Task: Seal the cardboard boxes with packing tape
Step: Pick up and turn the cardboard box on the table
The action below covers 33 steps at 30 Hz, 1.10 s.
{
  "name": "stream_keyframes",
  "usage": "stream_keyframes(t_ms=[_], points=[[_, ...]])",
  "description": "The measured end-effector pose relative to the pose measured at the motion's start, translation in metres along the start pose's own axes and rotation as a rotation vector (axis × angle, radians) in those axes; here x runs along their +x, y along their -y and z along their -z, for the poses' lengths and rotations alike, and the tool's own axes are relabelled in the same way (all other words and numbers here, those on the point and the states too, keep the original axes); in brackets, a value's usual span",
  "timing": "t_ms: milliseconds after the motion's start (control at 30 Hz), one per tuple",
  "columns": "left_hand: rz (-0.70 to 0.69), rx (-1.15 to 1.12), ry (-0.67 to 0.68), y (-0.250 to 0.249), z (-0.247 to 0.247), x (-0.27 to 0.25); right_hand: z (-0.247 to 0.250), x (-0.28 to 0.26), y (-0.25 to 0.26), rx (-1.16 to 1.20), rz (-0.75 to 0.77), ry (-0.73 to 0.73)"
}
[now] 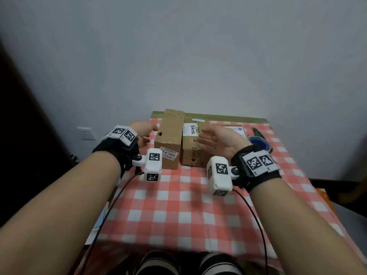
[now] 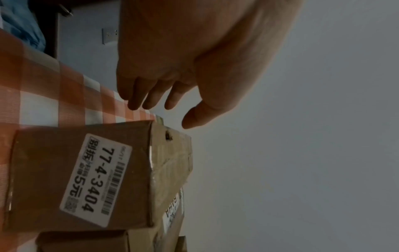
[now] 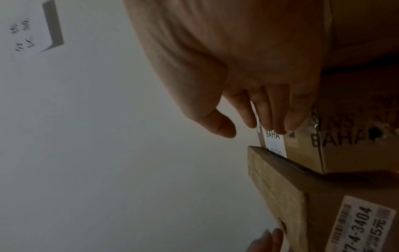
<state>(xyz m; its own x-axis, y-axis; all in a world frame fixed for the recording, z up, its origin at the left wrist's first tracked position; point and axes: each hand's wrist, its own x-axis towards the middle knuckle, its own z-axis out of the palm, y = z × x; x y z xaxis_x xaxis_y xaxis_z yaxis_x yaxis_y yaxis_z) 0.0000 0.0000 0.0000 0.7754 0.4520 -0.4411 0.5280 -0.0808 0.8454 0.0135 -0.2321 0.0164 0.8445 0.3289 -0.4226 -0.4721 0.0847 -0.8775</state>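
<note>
Two cardboard boxes stand side by side at the far middle of the checkered table (image 1: 178, 207). The taller box (image 1: 168, 135) (image 2: 86, 179) (image 3: 323, 196) carries a white "77-4-3404" label. To its right, the lower box (image 1: 191, 151) (image 3: 345, 148) is printed "BAHA". My left hand (image 1: 147, 133) (image 2: 166, 110) hangs just left of the tall box with relaxed fingers, holding nothing. My right hand (image 1: 206, 137) (image 3: 252, 126) reaches over the lower box with straight fingers; I cannot tell whether it touches. A blue-green tape roll (image 1: 259, 144) lies right of my right hand.
The table backs onto a pale wall with a socket (image 1: 86, 133) at the left. A flat white printed sheet (image 1: 236, 129) lies behind my right hand. Black cables run from both wrist cameras across the near cloth. The table edges drop off left and right.
</note>
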Motion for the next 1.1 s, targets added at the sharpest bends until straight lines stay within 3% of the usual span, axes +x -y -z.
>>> stream_keyframes(t_ms=[433,667,1100], points=[[-0.012,0.16,0.262,-0.005,-0.005,-0.009,-0.023,0.026,-0.012,-0.094,-0.087,0.138],[0.044,0.227,0.268,-0.004,0.006,-0.025,-0.02,0.007,-0.012,-0.14,-0.084,0.105],[0.099,0.25,0.529,0.005,-0.017,-0.08,0.006,-0.045,-0.01,-0.218,-0.107,0.092]])
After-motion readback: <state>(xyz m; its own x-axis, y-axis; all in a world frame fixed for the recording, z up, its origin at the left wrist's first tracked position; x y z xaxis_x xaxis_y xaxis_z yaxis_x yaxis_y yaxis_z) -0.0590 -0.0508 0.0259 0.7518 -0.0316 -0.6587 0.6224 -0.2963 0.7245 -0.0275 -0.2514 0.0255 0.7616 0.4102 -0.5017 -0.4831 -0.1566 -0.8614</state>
